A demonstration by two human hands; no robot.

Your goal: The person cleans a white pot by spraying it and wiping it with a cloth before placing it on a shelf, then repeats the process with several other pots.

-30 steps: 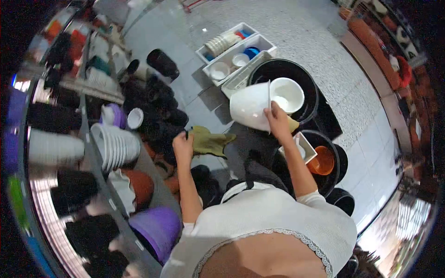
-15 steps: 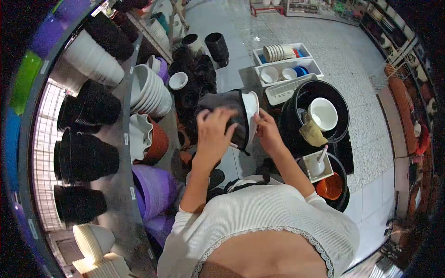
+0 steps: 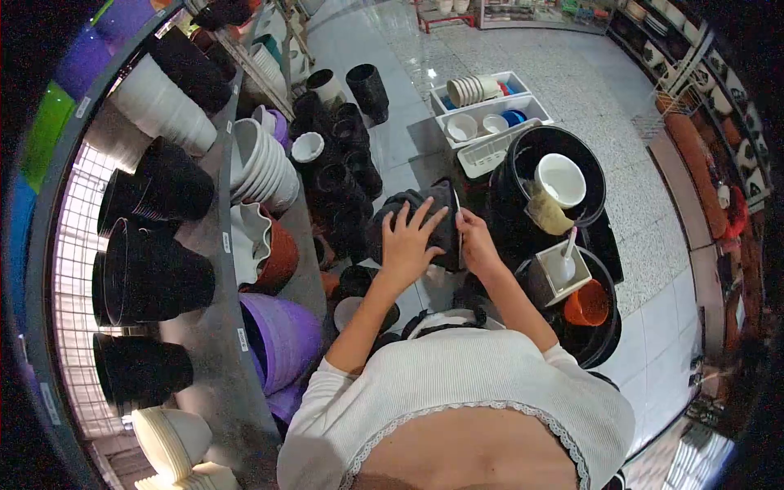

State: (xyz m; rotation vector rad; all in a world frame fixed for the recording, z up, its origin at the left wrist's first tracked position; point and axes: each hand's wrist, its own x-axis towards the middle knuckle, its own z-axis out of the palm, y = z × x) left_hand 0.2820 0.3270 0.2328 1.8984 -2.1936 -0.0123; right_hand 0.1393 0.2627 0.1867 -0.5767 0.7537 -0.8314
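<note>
A white pot (image 3: 458,196) is tilted on its side in front of me, with only a thin strip of its rim showing. Dark grey cloth (image 3: 442,193) covers most of its outside. Over the cloth, my left hand (image 3: 408,249) lies with fingers spread and pressed against it. My right hand (image 3: 478,245) grips the pot at its rim side, thumb up along the edge; its other fingers are partly hidden.
Black pots (image 3: 336,175) crowd the floor ahead. At right, a big black tub (image 3: 600,175) holds a white pot (image 3: 562,180) and a yellowish cloth (image 3: 549,214). A square planter (image 3: 543,273) contains a white bottle (image 3: 559,268). Stacked pots fill the left shelf (image 3: 220,343).
The pot has turned so its white rim is nearly hidden, and it sits slightly lower and further right. My left hand has moved right over the cloth, fingers spread wider.
</note>
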